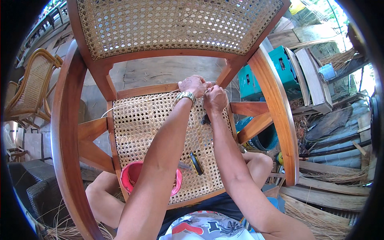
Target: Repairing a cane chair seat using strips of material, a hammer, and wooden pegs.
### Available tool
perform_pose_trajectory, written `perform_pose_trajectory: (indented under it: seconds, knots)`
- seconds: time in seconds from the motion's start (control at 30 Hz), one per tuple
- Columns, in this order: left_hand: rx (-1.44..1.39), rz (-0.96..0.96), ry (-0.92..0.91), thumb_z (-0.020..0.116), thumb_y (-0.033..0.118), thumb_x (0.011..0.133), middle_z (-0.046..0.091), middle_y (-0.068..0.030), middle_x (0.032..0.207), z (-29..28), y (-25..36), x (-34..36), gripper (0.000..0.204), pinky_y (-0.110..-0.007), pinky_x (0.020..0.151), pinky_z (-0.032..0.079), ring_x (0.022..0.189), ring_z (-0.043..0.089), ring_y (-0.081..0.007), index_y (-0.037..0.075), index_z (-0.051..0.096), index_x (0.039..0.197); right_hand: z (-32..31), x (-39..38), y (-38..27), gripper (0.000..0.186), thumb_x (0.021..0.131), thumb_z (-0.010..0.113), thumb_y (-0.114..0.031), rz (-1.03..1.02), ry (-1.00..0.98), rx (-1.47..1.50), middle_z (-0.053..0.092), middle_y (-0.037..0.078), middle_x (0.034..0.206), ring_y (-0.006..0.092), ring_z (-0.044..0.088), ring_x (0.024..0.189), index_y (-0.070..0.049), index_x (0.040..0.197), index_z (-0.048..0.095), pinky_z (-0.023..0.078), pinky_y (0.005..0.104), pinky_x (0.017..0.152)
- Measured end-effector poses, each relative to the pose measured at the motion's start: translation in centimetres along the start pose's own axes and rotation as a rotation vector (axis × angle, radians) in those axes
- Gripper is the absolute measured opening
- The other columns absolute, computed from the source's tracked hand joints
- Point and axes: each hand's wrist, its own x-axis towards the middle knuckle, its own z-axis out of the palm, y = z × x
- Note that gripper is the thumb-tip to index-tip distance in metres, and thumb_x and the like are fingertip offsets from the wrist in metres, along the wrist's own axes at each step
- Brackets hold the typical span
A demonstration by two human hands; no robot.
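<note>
A wooden armchair stands before me, its cane seat (136,138) woven with small holes and its cane back (160,28) rising beyond. At the right part of the seat's far edge, my left hand (193,85) is closed, fingertips pinched by a thin cane strand (138,103) that trails left along that edge. Right beside it, my right hand (216,98) is closed with its fingers bent at the same spot; what they pinch is hidden. A yellow-and-black handled tool (196,163) lies on the seat, near a red-pink bowl (178,184) partly covered by my left forearm.
Wooden armrests (66,132) flank the seat on both sides. Green crates (276,76) and a dark bucket (268,138) stand to the right. Another cane chair (34,88) is at left. Planks (328,196) and loose cane strips (316,216) lie at lower right. A small dark object (205,119) rests by my right wrist.
</note>
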Motion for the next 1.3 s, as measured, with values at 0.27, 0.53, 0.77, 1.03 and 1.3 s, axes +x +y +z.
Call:
perform_pose_trajectory:
  seconds: [0.27, 0.53, 0.77, 1.03, 1.3]
  knots:
    - [0.062, 0.003, 0.038, 0.07, 0.05, 0.09, 0.078, -0.0031, 0.109, 0.4, -0.7, 0.7, 0.032, -0.042, 0.097, 0.05, 0.108, 0.072, -0.0241, 0.026, 0.08, 0.108, -0.5, 0.6, -1.2, 0.037, 0.094, 0.063, -0.034, 0.023, -0.072, 0.02, 0.07, 0.027, 0.098, 0.0426, 0.071, 0.094, 0.002, 0.097, 0.063, 0.056, 0.0531, 0.083]
    - [0.082, 0.052, 0.036, 0.068, 0.044, 0.089, 0.078, -0.0027, 0.107, 0.8, -1.0, 0.6, 0.029, -0.038, 0.094, 0.054, 0.105, 0.073, -0.0243, 0.025, 0.08, 0.107, 0.0, 3.5, 4.7, 0.024, 0.082, 0.073, -0.023, 0.205, -0.221, 0.629, 0.072, 0.008, 0.08, 0.0155, 0.064, 0.074, 0.001, 0.084, 0.074, 0.052, 0.0343, 0.071]
    - [0.076, 0.054, -0.006, 0.067, 0.046, 0.089, 0.078, -0.0029, 0.108, 0.4, -0.7, 0.4, 0.029, -0.039, 0.095, 0.053, 0.104, 0.073, -0.0239, 0.027, 0.08, 0.107, 0.9, 4.6, 5.7, 0.016, 0.087, 0.073, -0.018, 0.173, -0.312, 0.646, 0.065, 0.0, 0.069, 0.0072, 0.055, 0.057, -0.003, 0.083, 0.071, 0.043, 0.0265, 0.051]
    - [0.087, 0.161, 0.018, 0.077, 0.047, 0.082, 0.078, 0.0029, 0.112, 0.3, -1.8, -0.5, 0.046, -0.037, 0.094, 0.05, 0.106, 0.072, -0.0193, 0.032, 0.072, 0.125, -1.7, 4.4, 3.2, 0.013, 0.088, 0.072, -0.016, 0.242, -0.481, 0.813, 0.063, 0.001, 0.074, 0.0055, 0.051, 0.049, -0.004, 0.089, 0.069, 0.038, 0.0224, 0.042]
    - [0.033, 0.221, 0.06, 0.078, 0.049, 0.082, 0.079, 0.0033, 0.105, 0.7, -2.3, -0.6, 0.039, -0.038, 0.091, 0.051, 0.099, 0.073, -0.018, 0.032, 0.076, 0.117, -0.7, 4.9, 3.1, 0.012, 0.086, 0.072, -0.015, 0.248, -0.404, 0.698, 0.061, 0.001, 0.071, 0.006, 0.049, 0.047, -0.003, 0.086, 0.068, 0.034, 0.0231, 0.04]
